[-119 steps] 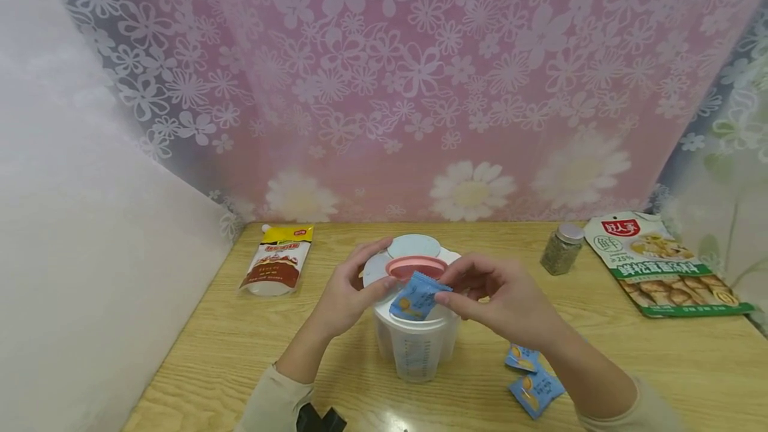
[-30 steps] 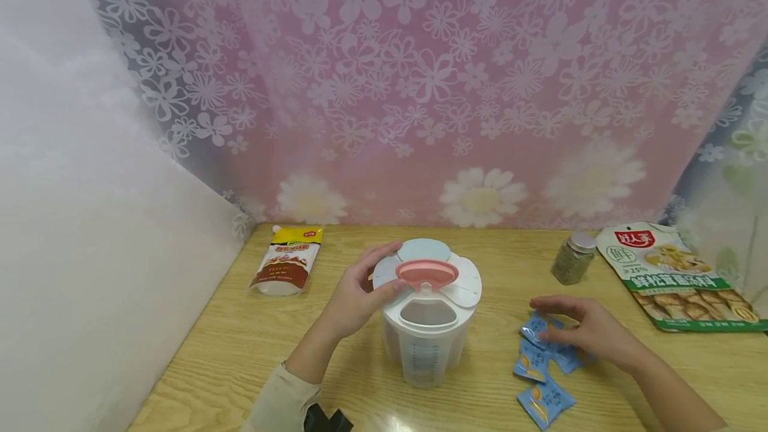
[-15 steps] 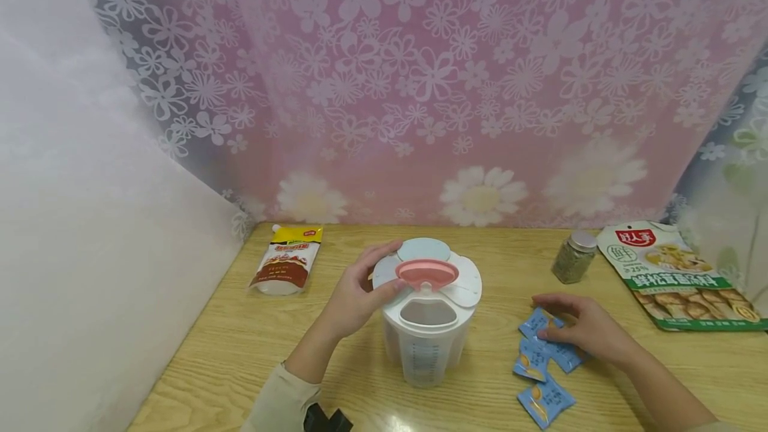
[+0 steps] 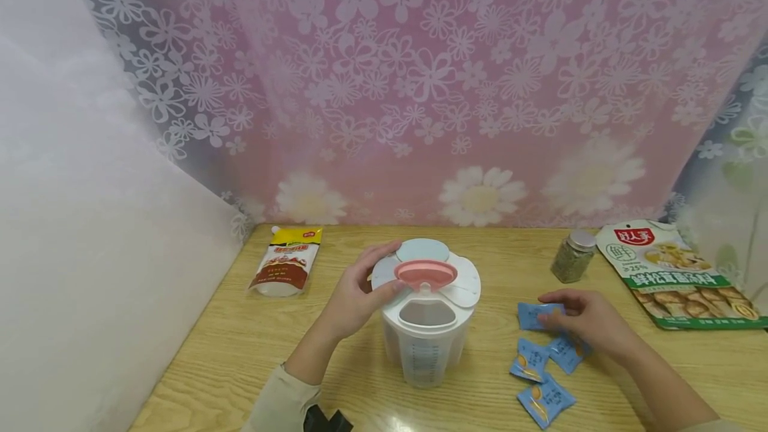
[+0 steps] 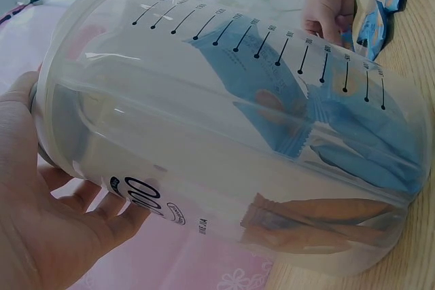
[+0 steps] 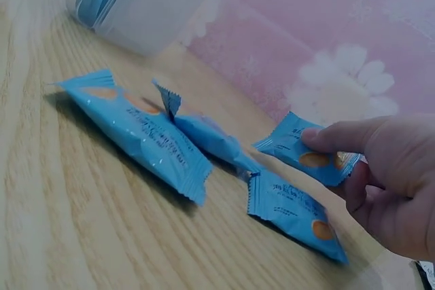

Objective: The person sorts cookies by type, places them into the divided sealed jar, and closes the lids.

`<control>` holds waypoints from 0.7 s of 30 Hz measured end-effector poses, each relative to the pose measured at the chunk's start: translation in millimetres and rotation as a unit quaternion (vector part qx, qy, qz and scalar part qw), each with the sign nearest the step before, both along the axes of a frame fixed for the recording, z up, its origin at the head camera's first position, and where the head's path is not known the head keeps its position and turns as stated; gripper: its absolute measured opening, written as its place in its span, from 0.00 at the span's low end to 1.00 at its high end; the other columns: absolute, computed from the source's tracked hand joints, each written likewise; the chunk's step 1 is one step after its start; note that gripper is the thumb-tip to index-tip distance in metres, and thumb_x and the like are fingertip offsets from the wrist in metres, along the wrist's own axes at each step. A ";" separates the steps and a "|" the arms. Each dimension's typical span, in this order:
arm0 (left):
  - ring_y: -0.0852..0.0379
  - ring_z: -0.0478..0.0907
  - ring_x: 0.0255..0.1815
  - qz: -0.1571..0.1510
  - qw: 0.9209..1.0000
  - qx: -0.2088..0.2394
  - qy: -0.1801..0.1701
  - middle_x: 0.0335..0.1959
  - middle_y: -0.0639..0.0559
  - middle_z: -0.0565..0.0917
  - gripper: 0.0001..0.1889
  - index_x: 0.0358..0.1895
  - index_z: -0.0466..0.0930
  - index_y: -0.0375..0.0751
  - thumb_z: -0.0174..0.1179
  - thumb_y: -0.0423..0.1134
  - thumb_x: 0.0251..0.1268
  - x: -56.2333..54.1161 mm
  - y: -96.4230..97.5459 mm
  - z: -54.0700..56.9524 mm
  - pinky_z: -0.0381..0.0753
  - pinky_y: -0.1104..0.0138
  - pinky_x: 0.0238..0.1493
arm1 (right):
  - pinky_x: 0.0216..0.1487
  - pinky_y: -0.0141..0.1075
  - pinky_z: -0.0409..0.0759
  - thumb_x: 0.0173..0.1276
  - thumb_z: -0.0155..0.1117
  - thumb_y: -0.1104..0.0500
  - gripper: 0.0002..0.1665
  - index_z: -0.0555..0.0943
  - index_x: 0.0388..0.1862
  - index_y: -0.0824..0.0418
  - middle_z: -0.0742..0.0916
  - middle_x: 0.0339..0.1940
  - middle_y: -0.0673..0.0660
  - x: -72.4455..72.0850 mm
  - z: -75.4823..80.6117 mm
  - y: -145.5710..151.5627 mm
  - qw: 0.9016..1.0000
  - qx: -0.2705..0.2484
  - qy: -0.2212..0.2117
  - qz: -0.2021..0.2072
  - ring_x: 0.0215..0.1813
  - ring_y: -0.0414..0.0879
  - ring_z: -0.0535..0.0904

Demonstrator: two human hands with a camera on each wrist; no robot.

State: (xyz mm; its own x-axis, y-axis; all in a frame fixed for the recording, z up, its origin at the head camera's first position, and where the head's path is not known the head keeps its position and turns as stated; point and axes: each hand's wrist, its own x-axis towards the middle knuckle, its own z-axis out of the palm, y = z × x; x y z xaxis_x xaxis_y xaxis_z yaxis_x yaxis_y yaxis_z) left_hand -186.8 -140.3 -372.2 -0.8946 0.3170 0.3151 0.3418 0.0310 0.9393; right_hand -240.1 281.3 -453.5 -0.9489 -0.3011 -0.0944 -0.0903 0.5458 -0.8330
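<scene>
My left hand (image 4: 354, 295) holds the lid's left side on a clear plastic storage canister (image 4: 423, 360). Its white lid has a pink flap (image 4: 426, 275) raised above an open front hole. Through the wall, the left wrist view shows blue packets (image 5: 255, 89) in one compartment and brown packets (image 5: 319, 219) in another. To the canister's right, my right hand (image 4: 591, 325) pinches a small blue snack packet (image 6: 306, 151) between thumb and fingers. Just below it, three more blue packets (image 4: 546, 402) lie on the table.
A glass jar of dried herbs (image 4: 573, 257) stands at the back right beside a large green and white mushroom pouch (image 4: 678, 275). At the back left lies a yellow, white and brown pouch (image 4: 287, 262). A flowered pink curtain (image 4: 384, 119) hangs behind the wooden table (image 4: 240, 365).
Four seconds ago my right hand had a blue packet at the canister's hole. It then moved right to the pile, and has just drawn one packet away from the others. My left hand stays put.
</scene>
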 end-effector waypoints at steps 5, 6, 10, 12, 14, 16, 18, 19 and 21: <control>0.47 0.71 0.66 0.003 1.000 -0.001 -0.003 0.70 0.45 0.68 0.31 0.74 0.67 0.47 0.64 0.38 0.68 0.5 -0.7 -0.4 0.81 0.67 0.57 | 0.27 0.40 0.75 0.68 0.69 0.49 0.31 0.77 0.64 0.65 0.88 0.40 0.51 1.7 8.2 -0.5 0.999 -0.041 -0.019 -0.004 0.26 0.41 0.73; 0.47 0.71 0.66 0.002 1.000 0.000 -0.003 0.71 0.45 0.68 0.31 0.74 0.67 0.47 0.63 0.38 0.68 0.5 -0.8 -0.5 0.81 0.67 0.56 | 0.26 0.40 0.74 0.68 0.69 0.49 0.31 0.77 0.64 0.65 0.87 0.37 0.50 2.0 9.8 -0.8 0.999 -0.046 -0.022 -0.004 0.24 0.43 0.71; 0.48 0.72 0.65 0.000 1.000 0.002 0.001 0.71 0.44 0.68 0.31 0.74 0.67 0.46 0.63 0.38 0.68 0.2 -1.1 -0.9 0.82 0.66 0.55 | 0.26 0.42 0.72 0.70 0.67 0.51 0.32 0.75 0.67 0.66 0.84 0.35 0.46 4.2 15.3 -3.0 0.998 -0.063 -0.027 0.007 0.24 0.46 0.69; 0.48 0.72 0.65 0.000 1.000 0.000 0.001 0.71 0.44 0.68 0.31 0.74 0.67 0.46 0.63 0.38 0.68 0.3 -1.1 -0.8 0.82 0.66 0.55 | 0.26 0.43 0.71 0.71 0.66 0.52 0.32 0.74 0.69 0.65 0.83 0.36 0.44 6.2 17.5 -5.4 0.997 -0.076 -0.025 0.014 0.25 0.48 0.68; 0.47 0.72 0.65 0.001 1.000 -0.003 0.001 0.71 0.45 0.68 0.31 0.74 0.67 0.47 0.63 0.38 0.68 0.6 -1.1 -0.8 0.82 0.66 0.55 | 0.25 0.43 0.70 0.72 0.64 0.52 0.31 0.74 0.69 0.65 0.81 0.32 0.43 9.0 19.9 -8.7 0.996 -0.084 -0.019 0.020 0.23 0.48 0.66; 0.47 0.72 0.65 0.001 1.000 -0.006 0.000 0.71 0.45 0.68 0.31 0.74 0.67 0.48 0.63 0.39 0.68 1.1 -0.9 -0.2 0.82 0.66 0.56 | 0.24 0.44 0.68 0.73 0.63 0.53 0.30 0.73 0.69 0.66 0.81 0.31 0.43 11.5 22.5 -12.0 0.996 -0.088 -0.015 0.025 0.21 0.48 0.63; 0.47 0.72 0.66 -0.001 1.000 -0.005 -0.001 0.71 0.45 0.67 0.31 0.74 0.67 0.48 0.63 0.39 0.68 1.3 -0.6 0.6 0.82 0.66 0.56 | 0.23 0.44 0.67 0.74 0.62 0.53 0.29 0.74 0.68 0.66 0.79 0.28 0.45 13.7 26.3 -14.9 0.995 -0.090 -0.015 0.028 0.19 0.49 0.60; 0.47 0.72 0.65 -0.002 1.000 -0.004 0.000 0.71 0.45 0.67 0.31 0.74 0.66 0.47 0.63 0.39 0.68 1.3 -0.5 1.0 0.82 0.66 0.56 | 0.22 0.45 0.67 0.74 0.61 0.53 0.28 0.74 0.67 0.66 0.80 0.28 0.45 14.7 28.6 -16.5 0.995 -0.093 -0.015 0.030 0.18 0.50 0.58; 0.48 0.72 0.65 -0.002 1.000 -0.001 0.002 0.71 0.44 0.67 0.31 0.74 0.66 0.46 0.63 0.38 0.68 0.9 -0.3 1.6 0.82 0.66 0.55 | 0.21 0.47 0.65 0.75 0.60 0.53 0.27 0.74 0.66 0.67 0.83 0.32 0.46 16.5 33.7 -19.1 0.994 -0.100 -0.015 0.036 0.17 0.51 0.56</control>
